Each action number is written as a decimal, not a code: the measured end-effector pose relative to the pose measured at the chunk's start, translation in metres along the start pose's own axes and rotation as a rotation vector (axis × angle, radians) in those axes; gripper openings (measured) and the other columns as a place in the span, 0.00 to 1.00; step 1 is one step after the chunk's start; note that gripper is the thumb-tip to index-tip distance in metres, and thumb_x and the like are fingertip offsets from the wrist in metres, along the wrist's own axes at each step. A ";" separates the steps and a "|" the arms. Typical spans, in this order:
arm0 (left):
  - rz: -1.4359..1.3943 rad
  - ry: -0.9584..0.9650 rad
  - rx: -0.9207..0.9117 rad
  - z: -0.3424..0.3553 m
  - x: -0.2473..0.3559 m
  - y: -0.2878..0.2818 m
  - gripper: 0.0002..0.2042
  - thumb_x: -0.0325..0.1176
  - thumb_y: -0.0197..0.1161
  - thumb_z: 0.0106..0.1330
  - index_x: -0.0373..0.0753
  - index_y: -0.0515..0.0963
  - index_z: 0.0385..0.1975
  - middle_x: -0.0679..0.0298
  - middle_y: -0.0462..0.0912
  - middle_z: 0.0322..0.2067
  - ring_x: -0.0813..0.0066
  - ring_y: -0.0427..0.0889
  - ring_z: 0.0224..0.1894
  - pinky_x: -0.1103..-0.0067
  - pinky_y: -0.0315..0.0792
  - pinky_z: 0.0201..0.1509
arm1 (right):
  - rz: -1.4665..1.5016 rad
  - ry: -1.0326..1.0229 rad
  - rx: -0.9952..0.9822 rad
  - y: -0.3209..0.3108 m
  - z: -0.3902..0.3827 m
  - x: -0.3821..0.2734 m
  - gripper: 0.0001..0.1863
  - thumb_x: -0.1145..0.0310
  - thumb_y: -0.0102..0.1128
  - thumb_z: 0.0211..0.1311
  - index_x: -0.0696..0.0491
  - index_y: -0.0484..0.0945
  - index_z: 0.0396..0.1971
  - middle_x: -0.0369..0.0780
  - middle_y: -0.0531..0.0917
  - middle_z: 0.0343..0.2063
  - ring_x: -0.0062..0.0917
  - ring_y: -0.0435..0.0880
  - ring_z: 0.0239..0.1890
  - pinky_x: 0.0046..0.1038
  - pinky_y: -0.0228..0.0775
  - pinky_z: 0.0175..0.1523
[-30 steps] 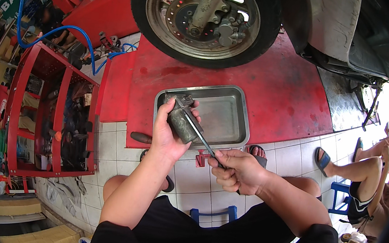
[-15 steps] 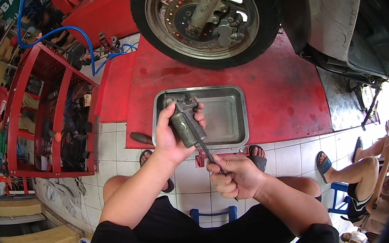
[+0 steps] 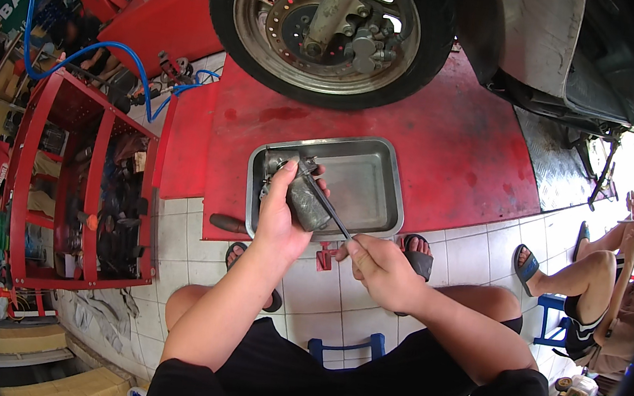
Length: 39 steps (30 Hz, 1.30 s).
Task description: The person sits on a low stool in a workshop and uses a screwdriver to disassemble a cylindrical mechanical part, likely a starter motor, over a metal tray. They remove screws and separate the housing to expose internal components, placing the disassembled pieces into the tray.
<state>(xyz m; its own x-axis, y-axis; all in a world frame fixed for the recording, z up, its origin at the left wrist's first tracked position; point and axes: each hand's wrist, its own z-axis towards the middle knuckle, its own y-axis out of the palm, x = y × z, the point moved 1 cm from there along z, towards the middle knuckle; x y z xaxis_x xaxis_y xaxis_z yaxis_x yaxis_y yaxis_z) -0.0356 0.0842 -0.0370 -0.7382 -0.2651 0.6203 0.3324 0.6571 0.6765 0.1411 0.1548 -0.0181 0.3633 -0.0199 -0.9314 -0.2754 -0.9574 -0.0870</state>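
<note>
Head view, Left grip [image 3: 284, 216]: closed around a worn grey cylindrical metal part [image 3: 308, 205], thumb along its left side, fingertips showing past its right side.
Metal part: tilted inside the left grip, its upper end beyond the thumb and its lower end toward the right grip.
Right grip [image 3: 385, 273]: pinched on the near end of a thin dark straight rod [image 3: 333, 211], thumb uppermost; the curled fingers beneath are mostly hidden.
Rod: slants from the right grip up and left along the cylinder's right side; whether its far tip touches the part cannot be told.
Tray: a shallow oblong silver metal tray [image 3: 373, 189] with rounded corners, below and beyond the left grip, reaching to its right.
Platform: a flat scuffed red platform [image 3: 463, 152] under the tray, beyond both grips.
Handle: a dark rounded handle [image 3: 228, 224] left of the left grip, near the tray's corner.
Wheel: a black-tyred, pale-rimmed wheel [image 3: 292, 35] with a drilled brake disc, well beyond both grips.
Cart: a red metal open-fronted shelf cart [image 3: 95, 200] well left of the left grip.
Stool: a blue stool [image 3: 347, 348] nearer the body than the right grip.
</note>
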 end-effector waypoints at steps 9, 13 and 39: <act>0.148 -0.220 0.048 0.008 -0.004 -0.006 0.16 0.43 0.68 0.64 0.37 0.77 0.42 0.59 0.84 0.35 0.69 0.83 0.34 0.72 0.79 0.41 | 0.269 0.224 -0.347 -0.019 0.004 -0.001 0.19 0.77 0.62 0.63 0.66 0.75 0.53 0.44 0.86 0.32 0.26 0.88 0.35 0.26 0.79 0.40; 0.173 -0.273 0.015 0.016 -0.013 -0.009 0.16 0.43 0.68 0.64 0.37 0.77 0.41 0.59 0.84 0.34 0.69 0.83 0.33 0.72 0.80 0.39 | 0.077 0.187 -0.289 -0.023 0.007 0.007 0.17 0.71 0.71 0.58 0.66 0.80 0.42 0.43 0.86 0.26 0.25 0.87 0.29 0.26 0.80 0.37; 0.148 -0.375 -0.035 0.023 -0.017 -0.008 0.14 0.42 0.65 0.65 0.40 0.76 0.41 0.57 0.83 0.35 0.67 0.82 0.35 0.71 0.79 0.43 | 0.442 0.129 -0.334 -0.013 0.006 0.021 0.14 0.71 0.67 0.63 0.64 0.79 0.43 0.49 0.86 0.39 0.25 0.87 0.38 0.28 0.81 0.39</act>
<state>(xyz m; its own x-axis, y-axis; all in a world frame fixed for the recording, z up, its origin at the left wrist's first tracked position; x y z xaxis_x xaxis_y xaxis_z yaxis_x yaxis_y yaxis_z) -0.0391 0.0991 -0.0620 -0.8414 0.1108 0.5289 0.4667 0.6424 0.6078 0.1467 0.1685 -0.0383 0.3888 -0.4542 -0.8016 -0.1371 -0.8889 0.4372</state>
